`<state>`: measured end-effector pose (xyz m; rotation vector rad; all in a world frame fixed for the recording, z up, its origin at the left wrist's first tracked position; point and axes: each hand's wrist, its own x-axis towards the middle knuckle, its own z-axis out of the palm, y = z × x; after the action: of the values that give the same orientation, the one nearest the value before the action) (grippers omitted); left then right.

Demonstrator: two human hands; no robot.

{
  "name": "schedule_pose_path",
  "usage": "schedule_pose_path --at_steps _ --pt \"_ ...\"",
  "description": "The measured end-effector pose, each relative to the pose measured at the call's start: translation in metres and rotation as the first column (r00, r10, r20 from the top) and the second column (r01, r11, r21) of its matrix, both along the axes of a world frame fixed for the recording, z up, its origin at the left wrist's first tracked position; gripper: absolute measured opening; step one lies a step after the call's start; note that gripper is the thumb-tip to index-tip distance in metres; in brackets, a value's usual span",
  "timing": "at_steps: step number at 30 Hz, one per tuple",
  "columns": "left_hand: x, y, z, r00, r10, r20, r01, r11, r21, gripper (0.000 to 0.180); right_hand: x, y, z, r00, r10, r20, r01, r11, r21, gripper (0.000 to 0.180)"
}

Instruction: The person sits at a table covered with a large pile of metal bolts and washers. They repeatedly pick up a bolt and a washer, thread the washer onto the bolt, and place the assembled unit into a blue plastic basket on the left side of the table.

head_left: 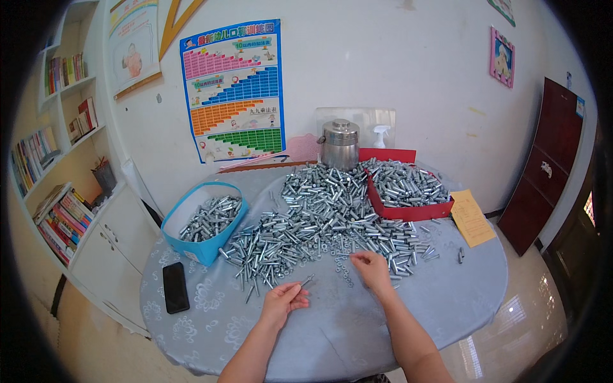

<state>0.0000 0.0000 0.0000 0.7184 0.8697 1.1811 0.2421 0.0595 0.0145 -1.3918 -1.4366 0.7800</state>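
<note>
My left hand (285, 302) pinches a silvery metal bolt (307, 280) between thumb and fingers, its end pointing up and to the right. To the right of it, my right hand (372, 269) has its thumb and fingertips pressed together at the near edge of the hardware; whatever they hold is too small to make out. Small loose nuts (345, 274) lie in a short trail beside those fingertips. Beyond both hands spreads a big heap of similar bolts (306, 220) on the grey patterned tablecloth (319, 338).
A blue box (204, 251) of bolts stands left, a red box (408, 212) of bolts back right. Behind the heap are a steel pot (340, 145) and a spray bottle (380, 135). A phone (175, 288) lies left; a yellow paper sheet (472, 218) lies right.
</note>
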Motion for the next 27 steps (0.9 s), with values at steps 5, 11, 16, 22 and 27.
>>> schedule_pose_path --at_steps 5,11,16,22,27 --pt "-0.015 -0.004 0.006 0.999 0.01 -0.05 -0.01 1.0 0.006 0.024 -0.013 -0.016 0.02 0.801 0.191 0.568 -0.034 0.961 -0.276 0.031" --pt "-0.009 -0.002 0.006 0.999 -0.008 -0.034 0.008 1.0 0.015 0.024 -0.008 -0.021 0.02 0.717 0.238 0.655 -0.097 0.965 -0.244 0.029" --pt "-0.008 -0.002 0.007 0.998 -0.023 -0.055 0.024 0.999 0.029 0.024 -0.013 -0.019 0.009 0.73 0.206 0.652 -0.124 0.978 -0.17 0.026" --pt "-0.007 -0.004 0.009 0.997 -0.035 -0.062 0.037 0.999 0.017 0.024 -0.031 -0.023 0.023 0.931 0.326 0.165 -0.314 0.945 -0.094 0.023" --pt "-0.006 -0.003 0.008 0.996 -0.058 -0.066 0.058 0.998 0.008 0.023 -0.043 -0.02 0.012 0.854 0.5 -0.144 -0.51 0.859 -0.038 0.023"
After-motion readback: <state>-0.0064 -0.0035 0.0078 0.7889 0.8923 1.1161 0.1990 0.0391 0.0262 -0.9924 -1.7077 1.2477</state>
